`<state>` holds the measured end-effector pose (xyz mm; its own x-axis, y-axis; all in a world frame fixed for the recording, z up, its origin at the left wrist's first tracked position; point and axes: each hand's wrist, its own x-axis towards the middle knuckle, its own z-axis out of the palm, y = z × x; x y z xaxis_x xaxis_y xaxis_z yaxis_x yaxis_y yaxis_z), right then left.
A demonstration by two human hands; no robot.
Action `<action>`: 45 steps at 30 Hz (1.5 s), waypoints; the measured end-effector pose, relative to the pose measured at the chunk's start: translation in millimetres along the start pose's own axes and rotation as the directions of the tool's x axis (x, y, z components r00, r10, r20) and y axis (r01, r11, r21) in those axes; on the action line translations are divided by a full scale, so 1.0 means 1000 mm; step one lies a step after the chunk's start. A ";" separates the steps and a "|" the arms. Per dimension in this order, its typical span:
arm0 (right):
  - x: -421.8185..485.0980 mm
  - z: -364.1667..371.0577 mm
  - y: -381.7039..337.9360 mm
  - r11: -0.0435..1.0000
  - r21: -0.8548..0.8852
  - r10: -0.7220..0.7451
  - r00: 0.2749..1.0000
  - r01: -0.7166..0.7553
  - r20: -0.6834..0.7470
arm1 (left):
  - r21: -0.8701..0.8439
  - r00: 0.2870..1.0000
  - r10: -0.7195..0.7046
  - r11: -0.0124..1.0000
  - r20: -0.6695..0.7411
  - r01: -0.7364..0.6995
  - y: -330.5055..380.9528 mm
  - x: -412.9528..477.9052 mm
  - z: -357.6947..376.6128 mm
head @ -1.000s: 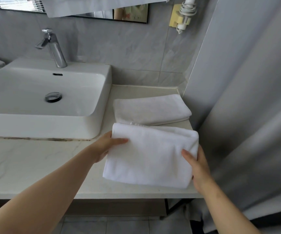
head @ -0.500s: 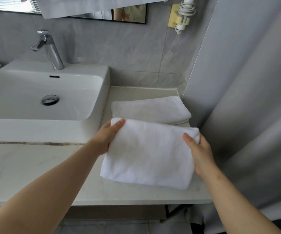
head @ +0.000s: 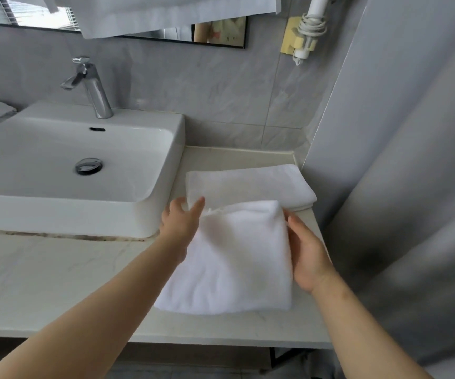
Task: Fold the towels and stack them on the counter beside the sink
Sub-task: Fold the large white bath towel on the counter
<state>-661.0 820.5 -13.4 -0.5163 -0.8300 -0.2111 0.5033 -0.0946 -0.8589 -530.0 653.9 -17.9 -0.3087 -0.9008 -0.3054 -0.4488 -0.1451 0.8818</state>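
Forward goes the folded towel (head: 237,258), carried further back than a moment ago, and its far edge now overlaps the near edge of the second towel (head: 248,184). That one lies flat at the back of the bench (head: 56,269), just right of the sink (head: 149,214).

Right hand (head: 307,255) is clamped on the folded towel's right edge, thumb lying on top near the far corner, fingers tucked out of sight beneath. Its forearm comes in low from the bottom right.

Left hand (head: 182,220) has slid up to the far left corner. Its arm is stretched long across the bench front and crosses the towel's left edge. One digit points onto the corner, the others reach ahead towards the second towel. Whether it really pinches the cloth I cannot tell.

The folded towel's near end lies near the front edge of the bench.

Further out: chrome tap (head: 92,88) behind the basin, a wall-mounted hair dryer (head: 309,28) up top, and a grey curtain (head: 412,187) hanging down the right side.
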 end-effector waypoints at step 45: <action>-0.029 -0.077 0.056 0.182 -0.790 -0.104 0.788 -0.585 -0.607 | -0.057 0.994 -0.056 0.997 0.089 0.061 -0.104 0.015 -0.052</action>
<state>-671.2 881.6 -91.7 -0.8798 -0.3105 -0.3600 -0.1541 0.9027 -0.4018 -444.2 634.2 -95.8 -0.3564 -0.8514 -0.3849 -0.4183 -0.2229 0.8805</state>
